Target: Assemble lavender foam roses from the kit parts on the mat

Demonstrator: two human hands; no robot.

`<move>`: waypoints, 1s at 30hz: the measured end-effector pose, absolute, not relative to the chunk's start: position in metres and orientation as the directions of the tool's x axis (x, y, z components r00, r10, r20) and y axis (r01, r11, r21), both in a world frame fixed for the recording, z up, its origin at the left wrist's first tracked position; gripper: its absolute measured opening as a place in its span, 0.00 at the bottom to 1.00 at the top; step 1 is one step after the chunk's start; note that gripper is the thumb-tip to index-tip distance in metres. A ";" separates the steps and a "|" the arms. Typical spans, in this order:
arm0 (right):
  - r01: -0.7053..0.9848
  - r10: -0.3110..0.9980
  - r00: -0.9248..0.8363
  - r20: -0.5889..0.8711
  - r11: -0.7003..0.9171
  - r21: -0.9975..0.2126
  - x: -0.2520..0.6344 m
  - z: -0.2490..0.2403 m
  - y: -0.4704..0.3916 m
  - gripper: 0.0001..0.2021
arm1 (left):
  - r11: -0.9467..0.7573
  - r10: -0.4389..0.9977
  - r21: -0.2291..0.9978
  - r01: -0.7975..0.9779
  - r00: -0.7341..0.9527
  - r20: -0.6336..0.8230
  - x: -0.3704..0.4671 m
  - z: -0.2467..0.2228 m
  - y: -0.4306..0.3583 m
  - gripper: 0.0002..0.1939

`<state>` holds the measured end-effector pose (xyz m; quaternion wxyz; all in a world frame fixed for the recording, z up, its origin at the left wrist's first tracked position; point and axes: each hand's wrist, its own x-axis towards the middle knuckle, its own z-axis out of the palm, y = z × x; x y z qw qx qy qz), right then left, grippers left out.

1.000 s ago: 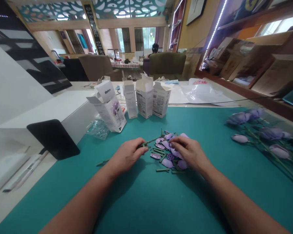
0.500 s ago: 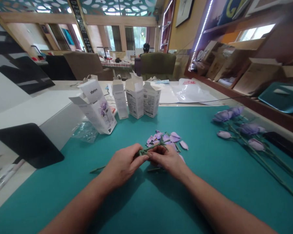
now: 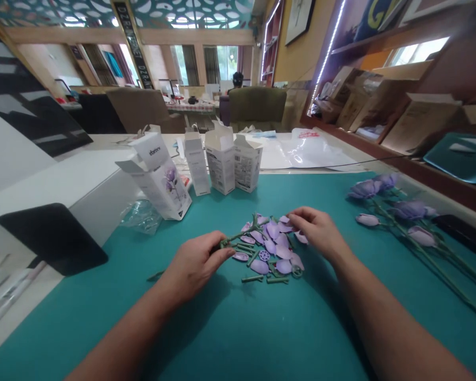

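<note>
My left hand (image 3: pixel 196 263) is closed round a green plastic flower stem (image 3: pixel 241 233) with small branches, which points up to the right over a pile of loose parts. At the pile's far right edge, my right hand (image 3: pixel 317 231) has thumb and forefinger pinched at a pale purple petal (image 3: pixel 284 219). The pile holds several purple petals (image 3: pixel 283 252), short green stem pieces (image 3: pixel 252 279) and a round purple openwork disc (image 3: pixel 264 255). Another green stem end (image 3: pixel 155 275) shows beside my left wrist; my forearm may hide the rest.
Assembled purple flowers (image 3: pixel 408 210) on long stems lie at the right, beside a black object (image 3: pixel 466 235). Opened white boxes (image 3: pixel 222 166) and a clear plastic bag (image 3: pixel 142 216) are at the back left. A black panel (image 3: pixel 53 238) stands left on the green mat (image 3: pixel 222 338).
My right hand has let go of the green stem and moved right to the edge of the petals, uncovering the pile. My left hand keeps the stem almost in place.
</note>
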<state>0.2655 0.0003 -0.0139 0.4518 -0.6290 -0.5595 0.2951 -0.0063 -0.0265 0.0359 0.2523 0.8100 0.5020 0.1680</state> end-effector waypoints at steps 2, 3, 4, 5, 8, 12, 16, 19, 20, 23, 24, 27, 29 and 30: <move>0.543 0.960 0.210 0.184 0.042 -0.839 0.277 -0.020 0.004 0.12 | -0.378 0.897 0.559 0.738 0.442 0.023 -0.007 0.035 -0.026 0.16; 0.586 0.960 0.201 0.197 0.043 -0.809 0.281 -0.021 0.005 0.11 | -0.382 0.897 0.551 0.742 0.441 0.028 -0.007 0.034 -0.025 0.16; 0.622 0.961 0.190 0.202 0.041 -0.782 0.283 -0.023 0.005 0.11 | -0.385 0.898 0.544 0.746 0.439 0.034 -0.007 0.033 -0.024 0.16; 0.652 0.964 0.177 0.200 0.037 -0.757 0.285 -0.023 0.005 0.10 | -0.388 0.898 0.537 0.749 0.438 0.040 -0.008 0.033 -0.023 0.16; 0.716 0.973 0.146 0.178 0.021 -0.698 0.283 -0.021 0.004 0.10 | -0.393 0.903 0.520 0.759 0.426 0.061 -0.009 0.031 -0.020 0.16; 0.743 0.980 0.113 0.166 0.028 -0.669 0.275 -0.019 0.002 0.08 | -0.388 0.910 0.511 0.767 0.408 0.077 -0.011 0.031 -0.019 0.16; 0.762 0.976 -0.048 0.214 0.174 -0.624 0.257 -0.023 -0.001 0.08 | -0.384 0.910 0.512 0.768 0.409 0.068 -0.010 0.031 -0.019 0.15; 0.776 0.930 -0.271 0.249 0.365 -0.515 0.238 -0.029 -0.004 0.09 | -0.377 0.909 0.523 0.764 0.414 0.051 -0.009 0.030 -0.019 0.15; 0.778 0.903 -0.343 0.259 0.427 -0.460 0.232 -0.032 -0.004 0.10 | -0.377 0.908 0.529 0.760 0.417 0.047 -0.008 0.030 -0.019 0.15; 0.791 0.845 -0.470 0.255 0.531 -0.304 0.219 -0.039 -0.005 0.11 | -0.375 0.904 0.545 0.750 0.426 0.037 -0.008 0.030 -0.018 0.15; 0.798 0.841 -0.484 0.242 0.538 -0.272 0.217 -0.041 -0.005 0.11 | -0.373 0.903 0.550 0.747 0.427 0.031 -0.008 0.030 -0.018 0.14; 0.815 0.845 -0.494 0.204 0.532 -0.231 0.216 -0.043 -0.005 0.12 | -0.366 0.904 0.567 0.737 0.428 0.027 -0.009 0.029 -0.019 0.14; 0.818 0.850 -0.487 0.203 0.525 -0.236 0.218 -0.043 -0.005 0.11 | -0.366 0.904 0.572 0.734 0.427 0.030 -0.009 0.029 -0.019 0.15; 0.819 0.853 -0.477 0.212 0.519 -0.246 0.220 -0.043 -0.005 0.12 | -0.367 0.904 0.570 0.735 0.427 0.031 -0.010 0.029 -0.019 0.15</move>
